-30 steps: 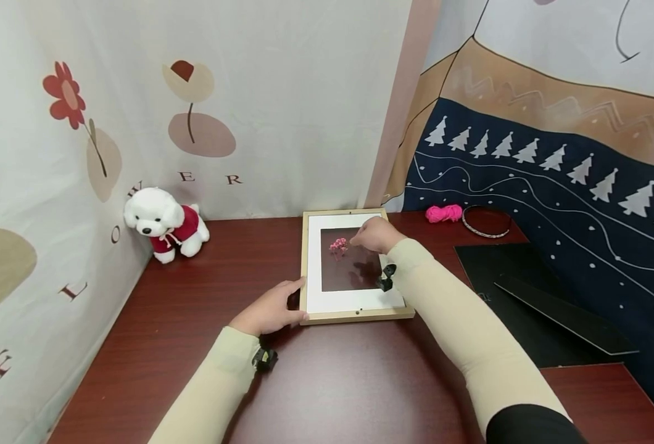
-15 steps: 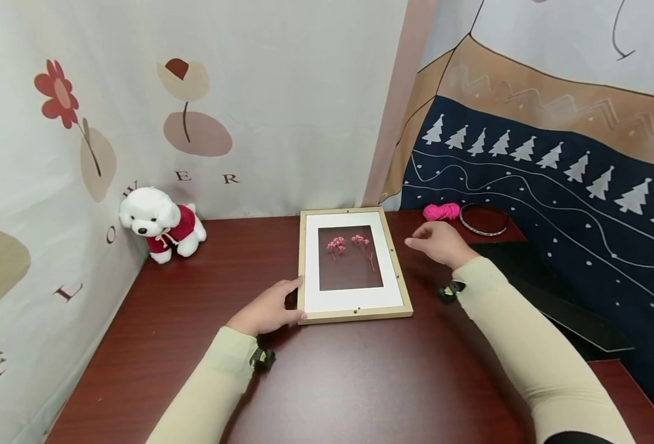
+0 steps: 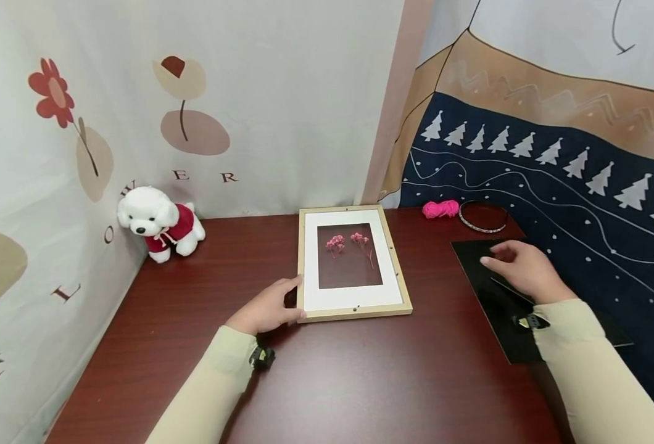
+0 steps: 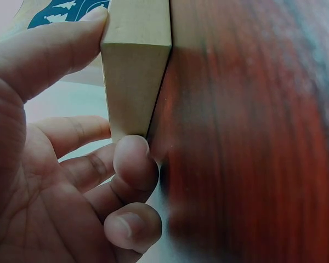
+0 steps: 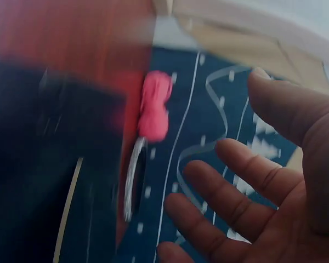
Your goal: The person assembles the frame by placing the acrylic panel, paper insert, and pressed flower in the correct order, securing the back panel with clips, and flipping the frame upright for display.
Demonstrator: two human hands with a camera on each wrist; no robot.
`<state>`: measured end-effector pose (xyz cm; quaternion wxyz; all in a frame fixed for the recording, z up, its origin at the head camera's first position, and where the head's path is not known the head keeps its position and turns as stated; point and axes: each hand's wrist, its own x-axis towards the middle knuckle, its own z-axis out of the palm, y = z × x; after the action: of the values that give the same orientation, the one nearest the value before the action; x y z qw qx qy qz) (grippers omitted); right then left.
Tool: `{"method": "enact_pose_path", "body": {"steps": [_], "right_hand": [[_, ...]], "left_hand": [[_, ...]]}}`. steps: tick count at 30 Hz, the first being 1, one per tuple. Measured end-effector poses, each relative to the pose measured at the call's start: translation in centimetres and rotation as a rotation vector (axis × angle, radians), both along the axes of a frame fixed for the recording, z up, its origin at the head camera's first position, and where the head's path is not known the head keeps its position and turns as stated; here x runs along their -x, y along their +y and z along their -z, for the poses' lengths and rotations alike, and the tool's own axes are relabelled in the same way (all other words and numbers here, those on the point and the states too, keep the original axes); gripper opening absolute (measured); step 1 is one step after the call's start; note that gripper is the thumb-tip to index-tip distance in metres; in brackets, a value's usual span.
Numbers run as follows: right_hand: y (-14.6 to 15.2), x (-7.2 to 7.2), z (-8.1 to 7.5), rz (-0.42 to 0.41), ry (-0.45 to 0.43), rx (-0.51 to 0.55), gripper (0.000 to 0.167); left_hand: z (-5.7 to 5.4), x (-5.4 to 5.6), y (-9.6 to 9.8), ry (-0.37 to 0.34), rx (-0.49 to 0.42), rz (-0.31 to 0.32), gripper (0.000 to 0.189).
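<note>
A light wooden picture frame [image 3: 360,314] with a white mat [image 3: 309,259] lies on the table in the head view. Inside its dark window rest two small sprigs of pink flowers, the left sprig [image 3: 335,243] and the right sprig [image 3: 360,238]. My left hand [image 3: 263,308] holds the frame at its near left corner; in the left wrist view, thumb and curled fingers are on either side of that wooden corner [image 4: 134,82]. Over the black board [image 3: 504,342] at the right is my right hand [image 3: 524,269], fingers loosely bent, nothing in them. A second, thin black panel [image 3: 618,333] lies tilted on the board.
Behind the board are a bundle of pink yarn [image 3: 440,209] and a silvery hoop [image 3: 485,230]. A white plush dog [image 3: 157,222] in a red top sits at the back left. Cloth-covered walls [image 3: 282,123] stand along the back and sides of the reddish-brown table [image 3: 238,259].
My right hand has left the right-hand pink sprig in the frame and moved right, over the black board. The left hand keeps its place at the frame's corner.
</note>
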<state>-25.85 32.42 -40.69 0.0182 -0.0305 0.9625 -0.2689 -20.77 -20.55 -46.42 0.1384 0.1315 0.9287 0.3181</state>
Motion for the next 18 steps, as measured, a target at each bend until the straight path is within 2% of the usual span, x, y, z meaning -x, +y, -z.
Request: {"method": "enact_pose_path", "body": {"steps": [6,12,18], "right_hand": [[4.6,-2.1,0.4,0.039,-0.036,-0.054,0.074],[7.7,-4.0,0.9,0.087,-0.064,-0.115,0.082],[10.1,-5.4,1.7,0.130,-0.177,-0.201,0.097]], "left_hand": [[0.0,0.1,0.0,0.013,0.013,0.009,0.086],[0.1,0.2,0.0,0.021,0.017,0.011,0.086],[0.1,0.2,0.0,0.017,0.016,0.012,0.086]]}}
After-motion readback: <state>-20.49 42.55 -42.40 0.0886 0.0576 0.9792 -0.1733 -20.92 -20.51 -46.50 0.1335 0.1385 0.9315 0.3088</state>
